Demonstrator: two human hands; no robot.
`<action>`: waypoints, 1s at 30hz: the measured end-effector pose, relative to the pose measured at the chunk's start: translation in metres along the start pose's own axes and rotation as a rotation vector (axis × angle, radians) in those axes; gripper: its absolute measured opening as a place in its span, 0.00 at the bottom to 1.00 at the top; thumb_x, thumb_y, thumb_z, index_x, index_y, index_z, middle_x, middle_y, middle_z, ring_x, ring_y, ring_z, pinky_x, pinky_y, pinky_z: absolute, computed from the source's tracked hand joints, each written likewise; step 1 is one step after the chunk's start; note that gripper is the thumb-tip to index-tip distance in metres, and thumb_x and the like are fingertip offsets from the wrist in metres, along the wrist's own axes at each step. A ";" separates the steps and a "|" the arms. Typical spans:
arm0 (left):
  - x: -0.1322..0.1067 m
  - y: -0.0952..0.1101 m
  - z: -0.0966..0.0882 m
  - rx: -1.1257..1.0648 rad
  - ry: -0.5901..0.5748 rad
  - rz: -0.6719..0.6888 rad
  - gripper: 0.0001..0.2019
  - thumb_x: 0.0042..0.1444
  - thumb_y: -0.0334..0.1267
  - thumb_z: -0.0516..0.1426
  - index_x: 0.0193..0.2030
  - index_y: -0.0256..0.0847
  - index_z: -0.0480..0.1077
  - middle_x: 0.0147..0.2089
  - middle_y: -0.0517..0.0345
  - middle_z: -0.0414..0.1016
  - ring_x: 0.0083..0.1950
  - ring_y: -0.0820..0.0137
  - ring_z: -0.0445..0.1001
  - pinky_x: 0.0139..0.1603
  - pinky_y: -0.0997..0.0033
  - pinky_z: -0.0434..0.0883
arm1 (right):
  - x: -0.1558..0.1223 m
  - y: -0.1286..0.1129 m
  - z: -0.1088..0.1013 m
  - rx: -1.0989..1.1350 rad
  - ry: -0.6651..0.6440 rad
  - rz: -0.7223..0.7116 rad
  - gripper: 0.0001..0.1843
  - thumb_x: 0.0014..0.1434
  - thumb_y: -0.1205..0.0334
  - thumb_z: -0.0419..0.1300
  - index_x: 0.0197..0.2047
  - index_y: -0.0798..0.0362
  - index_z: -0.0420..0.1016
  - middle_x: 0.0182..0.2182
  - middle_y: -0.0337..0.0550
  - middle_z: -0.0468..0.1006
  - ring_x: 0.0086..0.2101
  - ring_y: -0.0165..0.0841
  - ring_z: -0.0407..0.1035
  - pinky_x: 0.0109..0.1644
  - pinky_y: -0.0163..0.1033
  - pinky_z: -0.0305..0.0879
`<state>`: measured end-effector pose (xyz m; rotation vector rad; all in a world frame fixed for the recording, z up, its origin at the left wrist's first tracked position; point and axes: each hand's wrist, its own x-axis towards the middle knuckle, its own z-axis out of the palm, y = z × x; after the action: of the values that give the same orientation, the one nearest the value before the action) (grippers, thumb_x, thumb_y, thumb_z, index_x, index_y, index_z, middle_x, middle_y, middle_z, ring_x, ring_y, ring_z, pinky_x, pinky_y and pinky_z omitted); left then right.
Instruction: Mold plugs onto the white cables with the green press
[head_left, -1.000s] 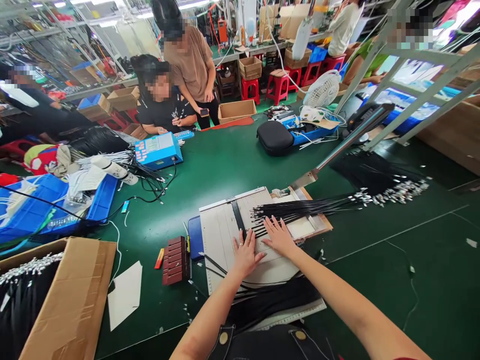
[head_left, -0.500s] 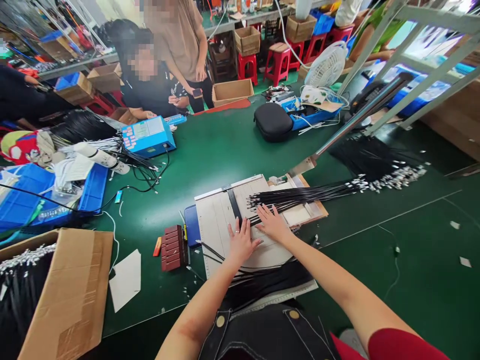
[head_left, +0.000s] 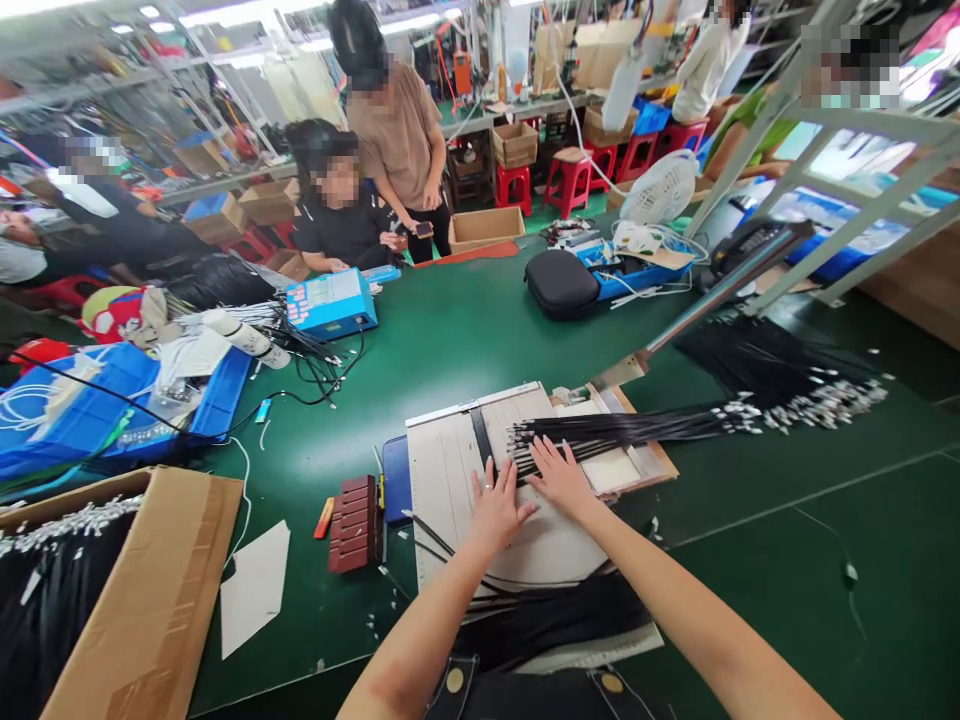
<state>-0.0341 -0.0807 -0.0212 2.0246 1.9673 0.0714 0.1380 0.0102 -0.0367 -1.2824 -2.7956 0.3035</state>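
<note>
My left hand (head_left: 496, 510) lies with its fingers spread on the pale board of a paper cutter (head_left: 442, 480), its fingertips close to the cut-looking ends of some black cables. Just right of it, my right hand (head_left: 562, 482) rests flat, fingers stretched out over the near side of the black cable bundle (head_left: 645, 428). The bundle runs across the cutter's right edge. Above that edge the cutter's metal blade arm (head_left: 694, 300) is raised at a slant. More black cables (head_left: 555, 620) lie along the board's near edge, partly behind my forearms.
A heap of black cables with white ends (head_left: 817, 395) lies to the right. Left are a maroon ridged block (head_left: 352, 525), a cardboard box of cables (head_left: 180, 560) and a blue device (head_left: 334, 303). A black case (head_left: 561, 284) sits farther back. Two people are across the table.
The head view has tilted upward, so the table appears lower in the picture. Both hands remain spread on the board by the cable ends, with little visible shift.
</note>
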 end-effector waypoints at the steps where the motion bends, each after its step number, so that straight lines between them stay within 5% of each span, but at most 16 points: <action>1: -0.001 0.001 0.003 0.010 0.022 -0.006 0.38 0.65 0.64 0.46 0.75 0.43 0.52 0.77 0.51 0.51 0.77 0.45 0.43 0.73 0.31 0.43 | 0.000 0.002 0.002 -0.004 0.001 -0.009 0.32 0.72 0.50 0.42 0.70 0.59 0.62 0.69 0.56 0.59 0.68 0.49 0.54 0.69 0.64 0.49; 9: 0.016 0.007 0.001 -0.001 0.044 0.018 0.41 0.64 0.67 0.42 0.75 0.43 0.51 0.77 0.51 0.50 0.77 0.49 0.47 0.73 0.31 0.45 | 0.003 0.000 0.013 -0.048 0.050 0.046 0.30 0.72 0.52 0.42 0.70 0.55 0.61 0.70 0.53 0.59 0.68 0.47 0.55 0.68 0.62 0.49; 22: 0.004 -0.001 -0.011 -0.026 -0.011 -0.055 0.44 0.63 0.70 0.41 0.74 0.39 0.53 0.77 0.50 0.45 0.77 0.45 0.45 0.73 0.29 0.43 | 0.007 0.001 0.009 -0.043 -0.037 0.062 0.31 0.72 0.48 0.43 0.71 0.54 0.61 0.70 0.50 0.56 0.69 0.51 0.51 0.69 0.67 0.46; 30: -0.006 -0.016 0.011 -0.060 -0.036 -0.014 0.39 0.66 0.60 0.47 0.76 0.41 0.46 0.77 0.48 0.46 0.78 0.48 0.42 0.72 0.33 0.49 | 0.013 -0.011 0.013 0.035 -0.058 -0.090 0.29 0.72 0.49 0.45 0.71 0.50 0.60 0.69 0.50 0.61 0.70 0.48 0.50 0.70 0.67 0.45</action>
<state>-0.0471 -0.0885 -0.0342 1.9609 1.9332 0.0893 0.1194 0.0109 -0.0479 -1.1544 -2.8723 0.3897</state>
